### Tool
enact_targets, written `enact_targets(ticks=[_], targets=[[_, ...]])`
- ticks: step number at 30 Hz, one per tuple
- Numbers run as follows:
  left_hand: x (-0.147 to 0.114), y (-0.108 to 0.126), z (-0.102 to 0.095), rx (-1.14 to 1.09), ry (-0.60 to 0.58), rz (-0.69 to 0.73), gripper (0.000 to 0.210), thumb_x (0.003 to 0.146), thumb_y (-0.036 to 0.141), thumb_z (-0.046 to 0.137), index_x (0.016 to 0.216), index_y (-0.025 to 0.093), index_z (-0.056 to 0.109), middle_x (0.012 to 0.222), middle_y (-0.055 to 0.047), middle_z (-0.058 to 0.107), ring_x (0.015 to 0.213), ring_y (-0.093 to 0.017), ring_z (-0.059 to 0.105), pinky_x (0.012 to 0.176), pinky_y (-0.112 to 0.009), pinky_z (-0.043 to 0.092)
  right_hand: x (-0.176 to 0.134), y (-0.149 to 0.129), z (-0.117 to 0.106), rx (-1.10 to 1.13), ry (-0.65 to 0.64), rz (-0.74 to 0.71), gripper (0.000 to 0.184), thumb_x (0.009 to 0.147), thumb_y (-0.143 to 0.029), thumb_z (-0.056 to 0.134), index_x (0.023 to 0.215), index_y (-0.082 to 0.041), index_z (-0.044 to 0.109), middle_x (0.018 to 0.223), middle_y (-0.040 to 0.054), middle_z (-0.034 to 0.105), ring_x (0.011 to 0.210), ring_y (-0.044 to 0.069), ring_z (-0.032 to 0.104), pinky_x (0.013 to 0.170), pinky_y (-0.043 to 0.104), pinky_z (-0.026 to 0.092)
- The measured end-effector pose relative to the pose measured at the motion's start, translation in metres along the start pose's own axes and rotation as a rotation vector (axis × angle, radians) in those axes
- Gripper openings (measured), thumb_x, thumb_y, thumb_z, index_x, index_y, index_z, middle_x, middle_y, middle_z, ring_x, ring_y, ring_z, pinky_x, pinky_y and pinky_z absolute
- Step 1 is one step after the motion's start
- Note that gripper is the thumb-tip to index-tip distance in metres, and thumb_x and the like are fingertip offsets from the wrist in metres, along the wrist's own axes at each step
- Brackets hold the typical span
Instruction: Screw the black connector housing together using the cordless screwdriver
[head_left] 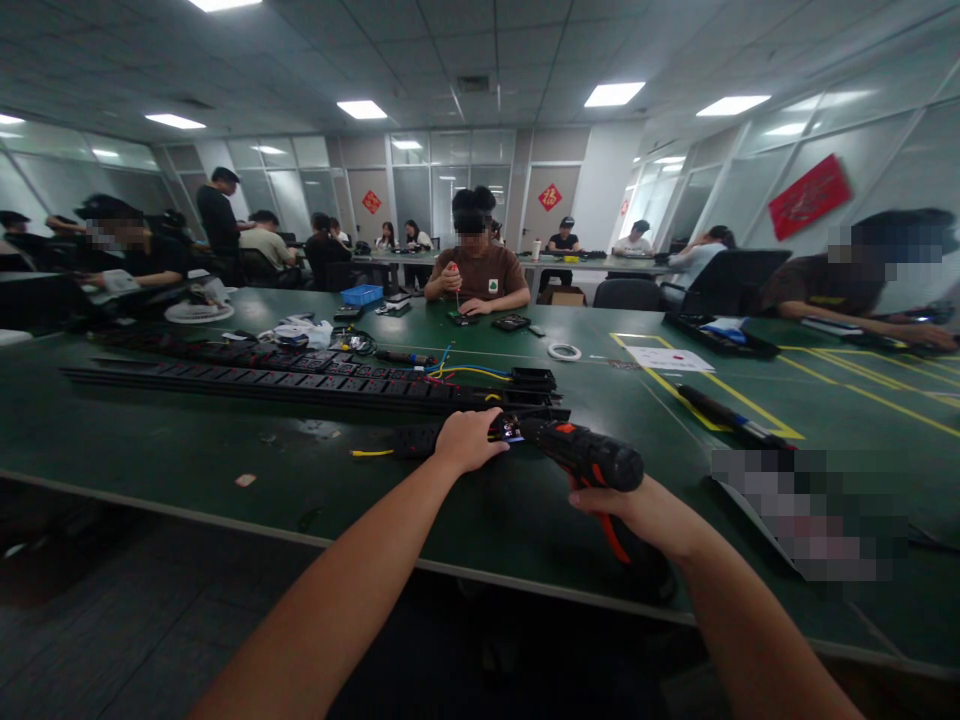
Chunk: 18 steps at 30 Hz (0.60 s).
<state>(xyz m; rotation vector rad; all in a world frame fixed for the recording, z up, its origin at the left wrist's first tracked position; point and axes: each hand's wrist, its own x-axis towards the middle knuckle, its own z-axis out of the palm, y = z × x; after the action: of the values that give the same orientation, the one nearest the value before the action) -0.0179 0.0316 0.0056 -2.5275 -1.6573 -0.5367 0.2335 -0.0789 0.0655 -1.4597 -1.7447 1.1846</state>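
Two bare forearms [322, 600] nearest, reaching in from the bottom edge. Left hand [466, 440] clasped over one short black socket block [416, 441], fingers near its right end; block at the near side of the smooth green counter [337, 495], boxy, plastic-looking, one yellow wire [373, 453] out of its left end. Right hand [637, 510] wrapped round the grip of one pistol-shaped drill [585, 452], black with orange-red patches, nose aimed at the block's right end; contact cannot be told. Just beyond: at least two long black strips [247, 388], straight, narrow, set with rows of squarish sockets; overlap hides the full count. Thin blue and yellow wires [480, 372] loose near their right ends. Slim dark tools, two: one behind the strips [405, 357], one to the right [731, 415]. Farther out, one white ring-shaped roll [564, 352], one flat white sheet [670, 359], one blue plastic basket [361, 295]. Across the counter, one seated co-worker [484, 275] holding one red-handled screwdriver [453, 272].
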Motion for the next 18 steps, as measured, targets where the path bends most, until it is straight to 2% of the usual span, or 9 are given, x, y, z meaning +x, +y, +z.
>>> enact_targets(ticks=[7,18], targets=[[-0.0005,0.0021,-0.0025,0.006,-0.012,-0.010,0.066,0.087,0.061,0.066,0.142,0.026,0.054,0.124,-0.009,0.071,0.113,-0.029,0.066,0.096,-0.040,0.047,0.0014,0.0058,-0.0002,0.077,-0.005,0.003,0.034,0.066,-0.031,0.078,0.097,-0.018,0.072,0.094,0.0050,0.071,0.084,0.023,0.063,0.078,0.036,0.050],[-0.0003,0.0002,-0.0008,0.017,0.004,0.007,0.065,0.087,0.061,0.065,0.140,0.026,0.054,0.123,-0.008,0.072,0.110,-0.029,0.067,0.095,-0.040,0.048,-0.0005,0.0025,-0.0013,0.044,-0.019,-0.004,0.030,0.068,-0.032,0.076,0.093,-0.018,0.071,0.086,0.0022,0.068,0.079,0.020,0.060,0.075,0.034,0.048]])
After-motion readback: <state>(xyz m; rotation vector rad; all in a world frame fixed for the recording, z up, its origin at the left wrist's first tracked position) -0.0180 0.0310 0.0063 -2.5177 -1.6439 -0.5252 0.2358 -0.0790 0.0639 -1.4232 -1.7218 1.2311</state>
